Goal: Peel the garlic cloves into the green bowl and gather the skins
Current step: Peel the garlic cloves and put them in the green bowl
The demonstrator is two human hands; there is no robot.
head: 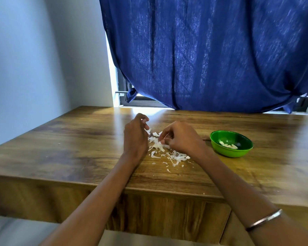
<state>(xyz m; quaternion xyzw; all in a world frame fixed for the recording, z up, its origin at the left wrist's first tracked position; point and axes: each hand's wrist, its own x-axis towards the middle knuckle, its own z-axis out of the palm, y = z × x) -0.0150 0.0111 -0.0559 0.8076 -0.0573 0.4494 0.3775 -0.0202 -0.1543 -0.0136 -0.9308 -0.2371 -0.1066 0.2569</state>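
both hands work over the garlic skins (pixel 164 150) on the worktop (pixel 75 148): left hand (pixel 135 137) curled, contents unclear; right hand (pixel 180 137) pinching skins. gathering step likely; peeled cloves (pixel 228 145) lie in green bowl (pixel 219 148)

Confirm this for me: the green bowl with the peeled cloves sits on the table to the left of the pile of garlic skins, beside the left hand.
Not quite. The head view shows the green bowl with the peeled cloves on the table to the right of the pile of garlic skins, beside the right hand, not the left hand.
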